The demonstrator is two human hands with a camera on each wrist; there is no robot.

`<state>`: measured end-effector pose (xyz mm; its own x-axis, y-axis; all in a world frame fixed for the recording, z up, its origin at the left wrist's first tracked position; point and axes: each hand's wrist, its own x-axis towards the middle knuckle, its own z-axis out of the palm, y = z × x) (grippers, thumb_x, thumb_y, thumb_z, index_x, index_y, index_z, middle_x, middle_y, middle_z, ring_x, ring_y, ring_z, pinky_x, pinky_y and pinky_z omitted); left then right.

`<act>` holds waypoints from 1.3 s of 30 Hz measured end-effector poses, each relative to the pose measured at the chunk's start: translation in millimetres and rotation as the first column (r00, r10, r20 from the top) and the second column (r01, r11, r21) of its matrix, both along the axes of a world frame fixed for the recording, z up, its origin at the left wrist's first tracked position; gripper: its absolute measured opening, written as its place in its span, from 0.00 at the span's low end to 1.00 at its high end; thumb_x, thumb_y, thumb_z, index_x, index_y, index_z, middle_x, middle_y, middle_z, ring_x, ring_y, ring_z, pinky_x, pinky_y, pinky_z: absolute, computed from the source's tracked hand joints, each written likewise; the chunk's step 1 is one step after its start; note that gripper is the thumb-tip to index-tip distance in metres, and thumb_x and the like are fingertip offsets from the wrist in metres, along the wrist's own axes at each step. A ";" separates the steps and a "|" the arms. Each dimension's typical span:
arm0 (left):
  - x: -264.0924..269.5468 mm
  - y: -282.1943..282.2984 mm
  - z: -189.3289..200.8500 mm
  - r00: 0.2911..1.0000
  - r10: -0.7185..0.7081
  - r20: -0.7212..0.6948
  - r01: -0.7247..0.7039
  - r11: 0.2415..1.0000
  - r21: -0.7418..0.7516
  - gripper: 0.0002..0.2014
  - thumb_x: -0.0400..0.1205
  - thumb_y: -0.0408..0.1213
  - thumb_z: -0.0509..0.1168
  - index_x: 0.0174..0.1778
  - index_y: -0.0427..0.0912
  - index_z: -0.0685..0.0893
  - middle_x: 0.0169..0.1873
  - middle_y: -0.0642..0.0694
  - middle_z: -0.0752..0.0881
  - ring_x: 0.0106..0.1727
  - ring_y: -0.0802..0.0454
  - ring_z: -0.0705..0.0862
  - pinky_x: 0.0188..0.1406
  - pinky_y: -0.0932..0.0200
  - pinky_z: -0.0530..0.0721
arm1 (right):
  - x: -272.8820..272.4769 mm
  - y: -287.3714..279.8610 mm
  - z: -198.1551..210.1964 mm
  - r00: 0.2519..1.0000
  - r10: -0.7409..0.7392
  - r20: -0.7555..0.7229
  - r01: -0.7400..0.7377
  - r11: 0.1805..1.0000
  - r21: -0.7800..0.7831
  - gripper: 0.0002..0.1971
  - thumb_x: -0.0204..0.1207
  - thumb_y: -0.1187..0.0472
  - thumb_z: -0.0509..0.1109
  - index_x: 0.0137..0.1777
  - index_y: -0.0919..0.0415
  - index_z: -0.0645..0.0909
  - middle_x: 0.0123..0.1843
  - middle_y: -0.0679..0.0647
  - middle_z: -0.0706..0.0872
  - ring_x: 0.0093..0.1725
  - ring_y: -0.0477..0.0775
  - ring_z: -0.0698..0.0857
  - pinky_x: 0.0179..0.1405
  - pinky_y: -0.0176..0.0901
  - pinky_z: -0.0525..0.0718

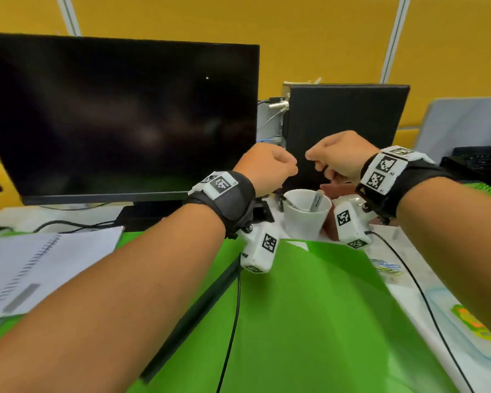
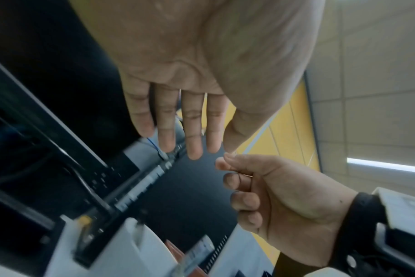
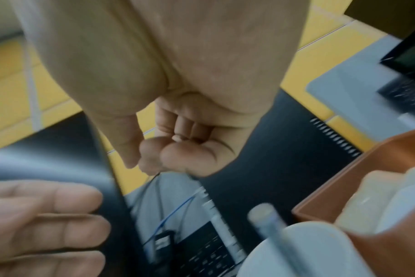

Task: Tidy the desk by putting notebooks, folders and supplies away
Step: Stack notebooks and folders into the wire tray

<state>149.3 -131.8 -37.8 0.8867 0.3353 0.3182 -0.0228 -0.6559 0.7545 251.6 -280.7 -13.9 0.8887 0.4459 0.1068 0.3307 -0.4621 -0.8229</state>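
- Both hands are hovering above the bench, just apart, in front of a dark monitor (image 1: 119, 114) and a black computer case (image 1: 346, 123).
- The left hand (image 1: 267, 168) is hanging released, fingers (image 2: 192, 131) straight and holding nothing.
- The right hand (image 1: 340, 156) is curling its fingers inward; whether they are pinching anything, I cannot tell.
- A white cup (image 1: 306, 214) holding supplies is standing below the hands.
- A green folder (image 1: 309, 321) is lying at 6 o'clock of the cup.
- An open spiral notebook (image 1: 40, 268) is lying at 9 o'clock of the folder.
- Coloured paper clips (image 1: 387, 268) are lying at 3 o'clock of the folder.
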 end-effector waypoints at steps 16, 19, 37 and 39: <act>-276.6 165.6 -45.5 0.870 0.461 -0.178 -0.440 0.886 0.143 0.03 0.79 0.44 0.72 0.40 0.55 0.89 0.34 0.57 0.90 0.36 0.58 0.88 0.42 0.59 0.85 | -217.7 196.8 -30.2 0.730 0.682 0.050 -0.601 0.675 -0.427 0.06 0.81 0.57 0.77 0.54 0.57 0.87 0.46 0.58 0.91 0.38 0.56 0.92 0.31 0.50 0.92; -314.4 190.5 -48.4 0.794 0.565 -0.223 -0.546 0.825 0.144 0.04 0.80 0.45 0.70 0.42 0.52 0.90 0.33 0.55 0.91 0.35 0.55 0.89 0.40 0.58 0.86 | -253.8 232.1 -44.7 0.678 0.735 0.004 -0.646 0.598 -0.475 0.10 0.81 0.56 0.77 0.59 0.58 0.87 0.52 0.59 0.91 0.45 0.56 0.94 0.37 0.52 0.94; -392.2 220.9 -107.6 0.641 0.610 -0.466 -0.662 0.746 0.067 0.09 0.69 0.40 0.82 0.39 0.40 0.94 0.33 0.44 0.93 0.43 0.44 0.94 0.49 0.45 0.93 | -358.0 320.4 -83.4 0.520 0.851 0.072 -0.440 0.339 -0.832 0.22 0.85 0.62 0.69 0.79 0.57 0.79 0.76 0.54 0.81 0.77 0.59 0.80 0.70 0.42 0.79; -392.3 220.9 -108.8 0.634 0.610 -0.475 -0.660 0.747 0.080 0.10 0.69 0.42 0.83 0.39 0.41 0.94 0.34 0.46 0.93 0.44 0.46 0.93 0.51 0.47 0.93 | -357.7 328.7 -90.1 0.528 0.844 0.095 -0.394 0.343 -0.853 0.22 0.86 0.57 0.70 0.79 0.60 0.79 0.77 0.57 0.81 0.75 0.60 0.81 0.70 0.45 0.78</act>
<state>-243.0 89.1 -146.6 0.4695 0.8753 -0.1160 0.7230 -0.3058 0.6195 -106.1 48.1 -104.0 0.2135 0.9468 -0.2408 0.9757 -0.2192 0.0034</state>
